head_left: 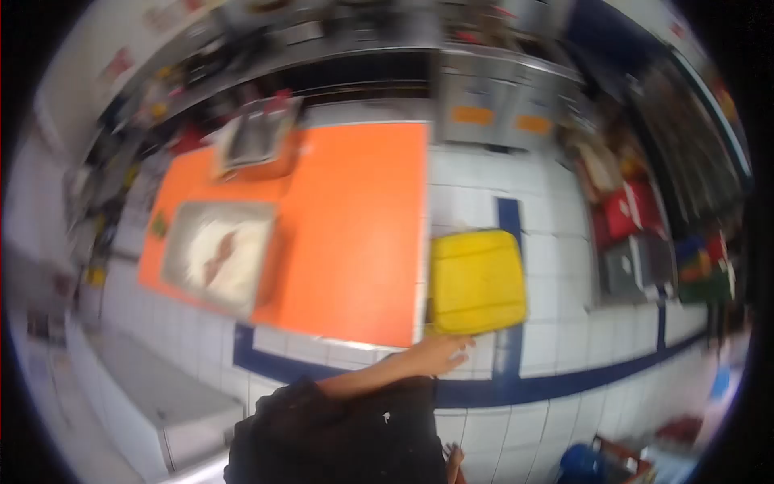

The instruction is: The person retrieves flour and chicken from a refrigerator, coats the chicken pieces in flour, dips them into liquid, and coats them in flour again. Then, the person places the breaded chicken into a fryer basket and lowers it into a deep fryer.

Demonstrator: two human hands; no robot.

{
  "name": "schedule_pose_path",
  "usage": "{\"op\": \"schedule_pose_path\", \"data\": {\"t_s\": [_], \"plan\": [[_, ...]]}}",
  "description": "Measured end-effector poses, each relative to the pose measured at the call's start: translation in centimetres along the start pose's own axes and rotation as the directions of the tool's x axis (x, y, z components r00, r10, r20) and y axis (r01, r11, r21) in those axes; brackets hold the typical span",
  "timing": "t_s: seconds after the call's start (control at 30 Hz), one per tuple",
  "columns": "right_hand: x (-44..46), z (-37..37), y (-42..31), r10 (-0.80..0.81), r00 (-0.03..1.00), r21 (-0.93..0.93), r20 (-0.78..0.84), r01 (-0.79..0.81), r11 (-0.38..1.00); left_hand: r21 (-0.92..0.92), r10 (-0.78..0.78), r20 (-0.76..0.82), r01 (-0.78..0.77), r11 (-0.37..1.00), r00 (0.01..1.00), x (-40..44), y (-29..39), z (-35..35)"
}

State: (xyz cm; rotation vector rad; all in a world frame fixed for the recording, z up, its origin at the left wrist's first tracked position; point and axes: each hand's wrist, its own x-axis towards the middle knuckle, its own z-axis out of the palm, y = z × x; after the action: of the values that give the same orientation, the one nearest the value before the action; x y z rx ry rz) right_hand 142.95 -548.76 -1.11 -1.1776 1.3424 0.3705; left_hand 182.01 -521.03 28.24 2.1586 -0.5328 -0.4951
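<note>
My left hand [445, 355] reaches across the front of my body, past the near right corner of the orange tabletop [359, 234]. Its fingers are apart and hold nothing visible. Just beyond it is a yellow lid or bin [479, 282], beside the table's right edge; whether the hand touches it is unclear. Low in the view, my right hand [455, 463] shows only partly beside my dark clothing, too small and blurred to read its grip. A metal tray [171, 256] of white powder, with a brownish item [218, 260] in it, sits on the table's left part.
Another metal container [255, 137] stands at the table's back left. Steel cabinets [500, 101] line the back. On the right are shelving with red and grey boxes [633, 266]. A white chest or counter [173, 403] is at lower left, and a blue object [582, 464] at lower right.
</note>
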Motion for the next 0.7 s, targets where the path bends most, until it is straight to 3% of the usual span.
{"op": "schedule_pose_path", "data": {"t_s": [0.1,0.2,0.27,0.37,0.43,0.53,0.57,0.63,0.7], "plan": [[-3.4,1.2,4.7,0.065,0.991,-0.203,0.119,-0.040,0.978,0.009,-0.130,-0.007,0.130,0.991,0.991,-10.4,-2.3,-0.8],[-5.6,4.2,5.3,0.007,0.972,-0.309,0.235,0.068,0.949,-0.079,-0.262,-0.224,0.250,0.965,0.939,-18.9,-3.3,-4.3],[-5.9,6.2,4.3,-0.093,0.944,-0.337,0.315,0.203,0.919,-0.140,-0.349,-0.400,0.320,0.937,0.847,-23.3,-4.8,-7.2],[-6.0,10.6,0.9,-0.304,0.854,-0.276,0.423,0.441,0.854,-0.217,-0.409,-0.657,0.360,0.907,0.634,-28.7,-8.2,-13.8],[-5.5,14.6,-1.9,-0.440,0.782,-0.167,0.441,0.553,0.816,-0.192,-0.441,-0.729,0.463,0.865,0.523,-31.2,-10.7,-18.6],[-9.6,23.7,-8.5,-0.567,0.738,-0.046,0.367,0.623,0.781,-0.126,-0.349,-0.811,0.443,0.888,0.469,-34.0,-17.4,-23.9],[-14.3,27.8,-10.9,-0.630,0.703,-0.052,0.330,0.680,0.732,-0.131,-0.354,-0.811,0.446,0.886,0.465,-34.9,-20.6,-24.5],[-17.3,34.9,-13.5,-0.699,0.603,-0.076,0.384,0.775,0.627,0.339,-0.225,-0.778,0.694,0.635,0.586,-35.6,-27.7,-25.5],[-24.0,42.9,-15.3,-0.754,0.437,0.018,0.491,0.860,0.510,0.256,-0.519,-0.441,0.657,0.709,0.732,-36.1,-33.1,-27.2]]}}
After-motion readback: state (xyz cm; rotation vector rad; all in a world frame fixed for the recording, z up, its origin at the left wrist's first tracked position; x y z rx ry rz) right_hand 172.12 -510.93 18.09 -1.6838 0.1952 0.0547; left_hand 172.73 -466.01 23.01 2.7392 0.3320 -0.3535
